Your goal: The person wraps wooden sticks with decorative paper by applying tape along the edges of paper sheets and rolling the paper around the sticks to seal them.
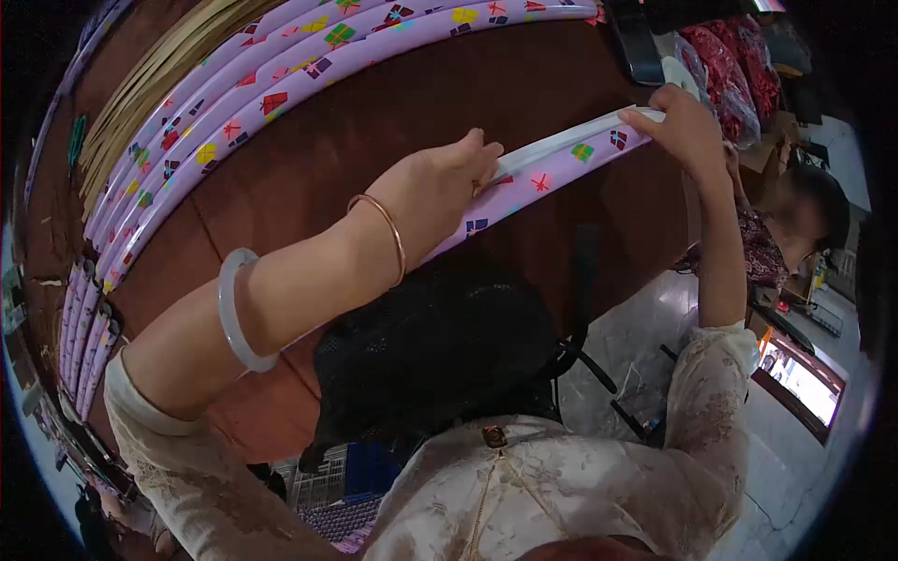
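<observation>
A long folded strip of purple gift-print paper (538, 178) with a white upper edge slants up to the right across the brown surface. My left hand (438, 194) is closed on it at the middle, with the fingertips curled over the white edge. Near its upper right end, my right hand (687, 133) grips the same strip, the thumb lying on top. Part of the strip is hidden behind my left forearm, which wears a thin bangle and a pale thick one.
Several purple printed rolls (281, 98) curve along the far side of the brown table (421, 103), beside thin tan strips (140, 93). Red items in clear bags (734, 84) lie at upper right. Another person (767, 243) is at the right. A black bag-like object (435, 351) sits before me.
</observation>
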Motion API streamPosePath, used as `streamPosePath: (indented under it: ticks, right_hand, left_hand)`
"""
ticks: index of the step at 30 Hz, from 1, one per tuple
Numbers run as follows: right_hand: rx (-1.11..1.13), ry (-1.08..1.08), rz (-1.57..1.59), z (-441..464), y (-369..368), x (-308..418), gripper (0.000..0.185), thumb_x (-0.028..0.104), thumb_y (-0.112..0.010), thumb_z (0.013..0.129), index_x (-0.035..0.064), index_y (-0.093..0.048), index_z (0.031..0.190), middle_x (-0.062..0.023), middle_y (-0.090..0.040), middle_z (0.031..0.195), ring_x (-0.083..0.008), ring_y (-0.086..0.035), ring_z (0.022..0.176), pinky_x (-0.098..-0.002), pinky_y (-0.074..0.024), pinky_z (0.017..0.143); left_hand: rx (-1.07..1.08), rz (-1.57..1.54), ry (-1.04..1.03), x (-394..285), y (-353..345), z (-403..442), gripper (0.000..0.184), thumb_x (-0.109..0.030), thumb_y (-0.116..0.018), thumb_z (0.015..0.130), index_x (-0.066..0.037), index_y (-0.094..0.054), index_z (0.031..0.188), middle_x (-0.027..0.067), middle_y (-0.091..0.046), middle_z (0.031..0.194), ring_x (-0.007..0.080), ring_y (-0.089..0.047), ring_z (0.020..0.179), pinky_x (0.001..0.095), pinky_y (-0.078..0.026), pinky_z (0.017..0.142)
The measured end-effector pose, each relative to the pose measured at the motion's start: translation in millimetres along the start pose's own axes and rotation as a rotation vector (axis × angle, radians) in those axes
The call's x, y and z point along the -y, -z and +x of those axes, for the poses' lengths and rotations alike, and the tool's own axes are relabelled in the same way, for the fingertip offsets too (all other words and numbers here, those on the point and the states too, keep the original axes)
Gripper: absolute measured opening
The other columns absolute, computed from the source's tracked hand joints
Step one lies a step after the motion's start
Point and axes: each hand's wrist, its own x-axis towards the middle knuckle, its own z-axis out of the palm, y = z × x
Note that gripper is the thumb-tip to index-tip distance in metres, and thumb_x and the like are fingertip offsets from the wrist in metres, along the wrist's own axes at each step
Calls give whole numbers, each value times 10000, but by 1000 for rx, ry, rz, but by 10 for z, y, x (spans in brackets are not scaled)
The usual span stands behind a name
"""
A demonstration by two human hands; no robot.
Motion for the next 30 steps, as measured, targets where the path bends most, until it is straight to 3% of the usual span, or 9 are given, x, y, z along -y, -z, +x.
streamPosePath:
  ticks: [2,5,8,21,30]
  right_hand:
    - [-21,49,-32,2,-17,-13,539,546,-647,661,29,-614,811,-129,-603,803,-298,-597,762,-370,-460,664]
    - [-83,96,-84,-1,-33,0,532,546,-648,654,32,-626,791,-128,-610,796,-302,-602,748,-382,-465,657]
    - [-150,131,-195,49,-109,-10,603,618,-566,696,21,-629,749,-134,-602,689,-311,-614,692,-424,-489,620]
    - [-150,190,-346,66,-91,107,604,613,-579,672,18,-629,763,-122,-602,739,-286,-614,688,-397,-495,611]
    - [-95,131,-336,66,-52,187,555,587,-607,661,47,-650,780,-128,-599,847,-272,-596,788,-402,-465,676]
  left_hand:
    - [109,111,-20,-24,119,4,427,-215,-467,811,-86,-505,1216,44,-357,1351,196,-238,1289,363,-132,1075]
    - [48,114,9,-31,82,0,414,-285,-454,838,-106,-517,1206,20,-395,1323,193,-272,1262,351,-105,1067]
    - [39,50,-35,1,54,-21,398,-213,-475,802,-90,-546,1174,46,-342,1363,203,-248,1279,366,-131,1077]
    - [43,49,7,-23,-7,11,411,-190,-472,810,-80,-513,1203,35,-344,1360,188,-267,1273,356,-147,1076]
    - [15,-11,4,-32,-86,-12,454,-188,-474,816,-85,-454,1258,20,-347,1356,185,-289,1262,356,-184,1057]
